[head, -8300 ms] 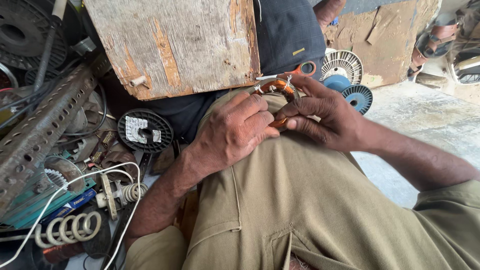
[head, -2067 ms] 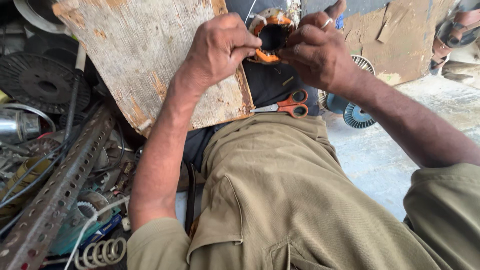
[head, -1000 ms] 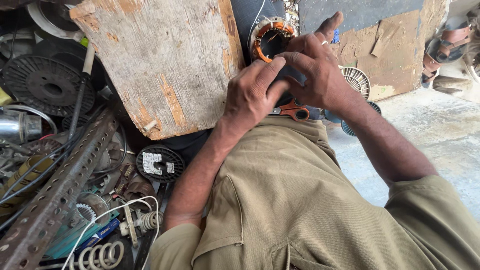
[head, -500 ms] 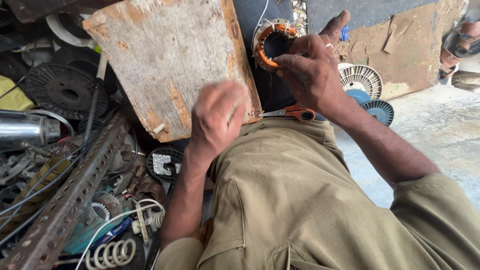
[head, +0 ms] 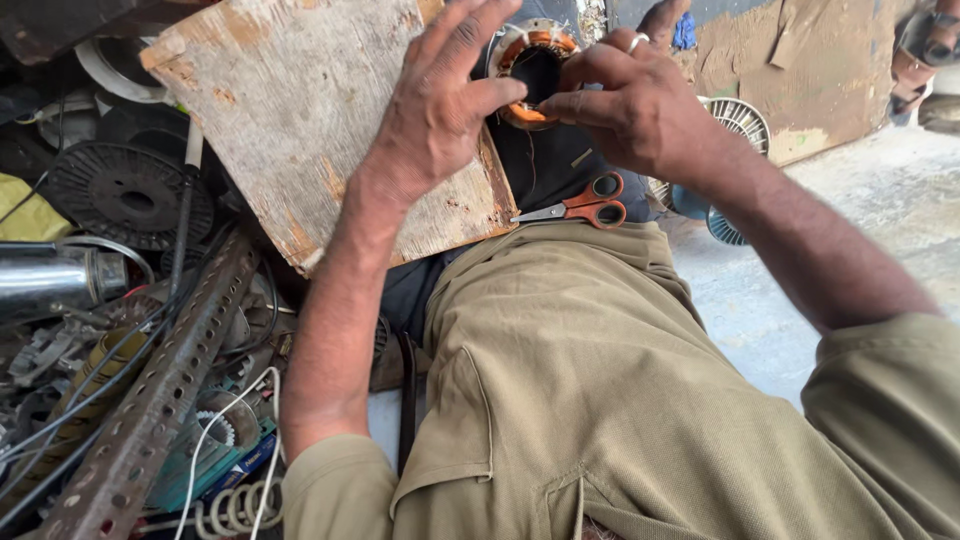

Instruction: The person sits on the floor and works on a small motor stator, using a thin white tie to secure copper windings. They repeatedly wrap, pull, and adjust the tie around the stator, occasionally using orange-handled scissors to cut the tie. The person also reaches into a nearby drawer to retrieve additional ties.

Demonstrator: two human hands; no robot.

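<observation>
A round motor stator (head: 533,70) with orange copper windings is held up in front of me, above my knee. My right hand (head: 635,105), with a ring on one finger, grips its right side. My left hand (head: 440,105) touches its left rim with thumb and forefinger, the other fingers spread upward. Orange-handled scissors (head: 585,207) lie on my olive trouser leg just below the stator.
A worn wooden board (head: 300,130) leans at the left of the stator. Scrap lies at the left: a perforated metal angle bar (head: 165,390), a black reel (head: 130,195), a metal cylinder (head: 55,280), wires and coils. Fan parts (head: 735,125) rest on the concrete floor at right.
My left hand has risen from over the board back to the stator's left rim. The right hand has kept hold of the stator throughout. The scissors stay on my leg.
</observation>
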